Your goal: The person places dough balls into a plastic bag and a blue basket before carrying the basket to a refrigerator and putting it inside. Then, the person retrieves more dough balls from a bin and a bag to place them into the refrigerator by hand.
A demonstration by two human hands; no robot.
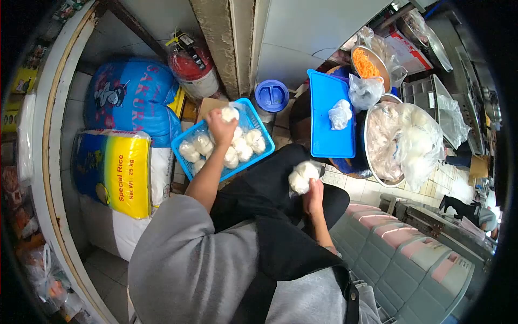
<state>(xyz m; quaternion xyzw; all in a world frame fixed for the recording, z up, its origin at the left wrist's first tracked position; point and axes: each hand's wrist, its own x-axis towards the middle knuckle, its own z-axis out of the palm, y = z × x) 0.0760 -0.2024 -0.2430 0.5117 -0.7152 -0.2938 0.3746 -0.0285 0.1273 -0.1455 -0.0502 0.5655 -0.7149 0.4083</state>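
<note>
My left hand (221,128) is closed on a white dough ball (230,113) above the far side of a blue plastic basket (264,125). The basket holds several more white dough balls (231,156), some of them wrapped in clear plastic. Over my lap, my right hand (313,197) grips a clear plastic bag of dough balls (304,177). The bag's opening is too small to make out.
To the right, a blue tray (332,143) carries a small bag of white balls (340,114). Beside it are a large pot of bagged food (384,146) and a bowl of shredded carrot (366,63). Rice sacks (127,173) and a fire extinguisher (197,83) stand left.
</note>
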